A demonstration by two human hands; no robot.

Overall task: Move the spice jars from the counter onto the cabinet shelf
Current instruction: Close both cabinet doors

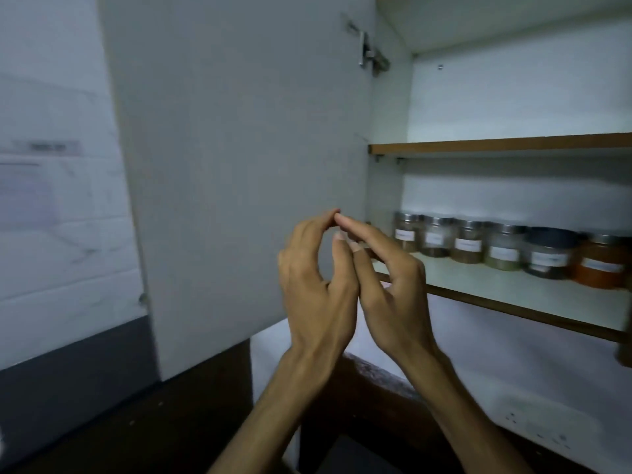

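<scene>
L hand (316, 285) & R hand (386, 285) raised, fingertips touching, nothing gripped. Six spice jars (502, 249) lined on lower shelf (513, 292); cabinet door (239, 165) swung open.

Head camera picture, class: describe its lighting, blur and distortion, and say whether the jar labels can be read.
Head view: dim, cool light, darkest along the bottom; the left wall is smeared; the spice jars on the lower shelf are soft, their white labels unreadable; wide-angle bending slants the shelf edges; the left hand and right hand, fingertips touching, hold nothing and are slightly blurred.
</scene>
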